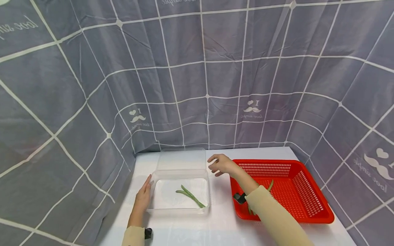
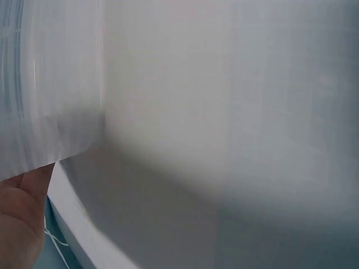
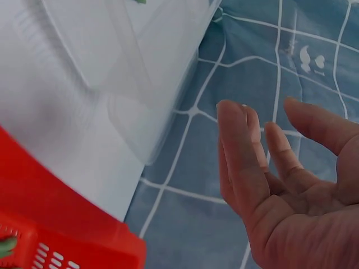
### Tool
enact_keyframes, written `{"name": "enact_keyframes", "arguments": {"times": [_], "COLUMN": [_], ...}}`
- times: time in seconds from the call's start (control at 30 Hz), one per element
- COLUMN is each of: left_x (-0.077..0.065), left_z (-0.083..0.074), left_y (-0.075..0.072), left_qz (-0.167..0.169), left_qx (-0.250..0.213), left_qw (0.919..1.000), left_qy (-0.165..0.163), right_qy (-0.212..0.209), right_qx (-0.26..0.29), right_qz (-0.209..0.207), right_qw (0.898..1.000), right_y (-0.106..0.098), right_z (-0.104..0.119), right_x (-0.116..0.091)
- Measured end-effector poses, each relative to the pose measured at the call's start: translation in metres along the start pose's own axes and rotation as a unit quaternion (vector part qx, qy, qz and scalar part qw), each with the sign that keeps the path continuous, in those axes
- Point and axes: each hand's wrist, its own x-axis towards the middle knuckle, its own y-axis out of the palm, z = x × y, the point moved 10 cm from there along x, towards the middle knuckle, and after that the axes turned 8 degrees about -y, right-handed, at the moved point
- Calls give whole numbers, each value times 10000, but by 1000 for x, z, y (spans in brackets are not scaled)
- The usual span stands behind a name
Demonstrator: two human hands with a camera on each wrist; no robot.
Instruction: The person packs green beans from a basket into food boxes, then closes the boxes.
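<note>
A clear plastic container (image 1: 178,210) sits on the white table, its see-through lid (image 1: 181,159) spread out flat behind it. Two green beans (image 1: 191,195) lie inside, toward the right. Along the container's left wall rests my left hand (image 1: 143,196), fingers straight; the left wrist view has that hand (image 2: 23,218) at the edge of the clear plastic (image 2: 61,73). My right hand (image 1: 222,164) hovers between the container and a red basket (image 1: 326,213). In the right wrist view its fingers (image 3: 238,140) are loosely bent, with nothing between them.
The slotted red basket stands at the right, with a green bean (image 1: 271,185) and more green pieces (image 1: 250,209) partly hidden by my right forearm. A grey checked curtain (image 1: 191,82) hangs behind and on both sides of the white table (image 1: 221,218).
</note>
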Motion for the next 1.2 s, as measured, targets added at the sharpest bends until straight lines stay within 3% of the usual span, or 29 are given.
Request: {"name": "enact_keyframes", "arguments": {"times": [0.63, 1.2], "left_x": [-1, 3], "left_z": [-1, 3], "left_y": [1, 1], "left_qz": [45, 72], "left_qx": [-41, -74], "left_qw": [10000, 9999], "left_qy": [75, 61], "right_qy": [87, 157], "right_qx": [294, 552], "right_qz": [-364, -590], "right_qw": [9989, 9966], "right_y": [-58, -93], "right_z": [-16, -20], "right_x": [-16, -29]}}
